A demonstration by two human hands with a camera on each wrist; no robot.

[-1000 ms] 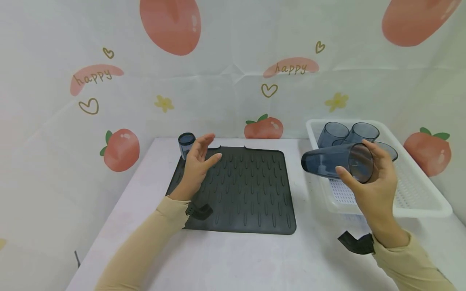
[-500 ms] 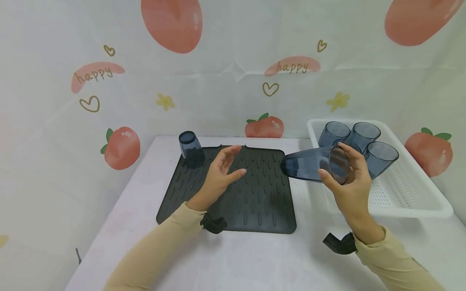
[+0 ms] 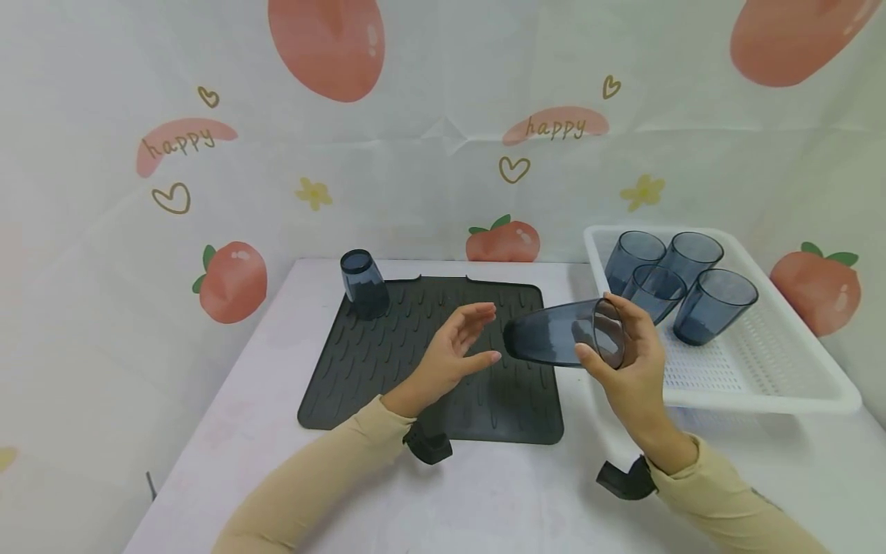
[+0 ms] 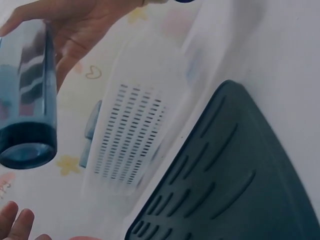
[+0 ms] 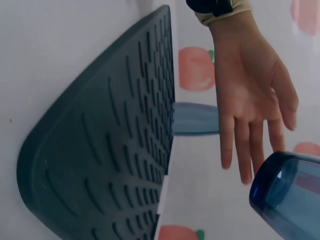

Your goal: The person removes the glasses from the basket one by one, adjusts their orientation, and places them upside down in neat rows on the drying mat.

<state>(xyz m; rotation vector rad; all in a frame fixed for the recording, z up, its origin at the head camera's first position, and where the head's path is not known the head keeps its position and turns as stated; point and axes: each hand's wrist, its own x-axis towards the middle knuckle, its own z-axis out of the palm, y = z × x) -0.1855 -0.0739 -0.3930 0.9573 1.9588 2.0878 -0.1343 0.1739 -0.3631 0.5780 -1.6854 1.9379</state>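
Note:
My right hand (image 3: 635, 377) grips a blue-tinted drinking glass (image 3: 550, 335) near its rim, thumb in front and fingers behind. The glass lies almost level in the air, its thick base pointing left over the right part of a black ridged drying mat (image 3: 388, 369). My left hand (image 3: 446, 358) hovers above the mat with fingers extended and thumb apart, just short of that base. In the right wrist view, the left hand's (image 5: 250, 85) palm shows, with the base close to its fingertips. A second glass (image 3: 365, 288) stands upside down at the mat's back left corner.
A white perforated basket (image 3: 810, 392) stands on the right of the white table (image 3: 512, 500), holding several more blue glasses (image 3: 713, 308), rims up. Behind the table hangs a pale cloth (image 3: 415, 185) printed with fruit.
My right hand has brought the glass leftward and down from above the basket to the mat's right side. My left hand has moved right, away from the upside-down glass, toward the held one.

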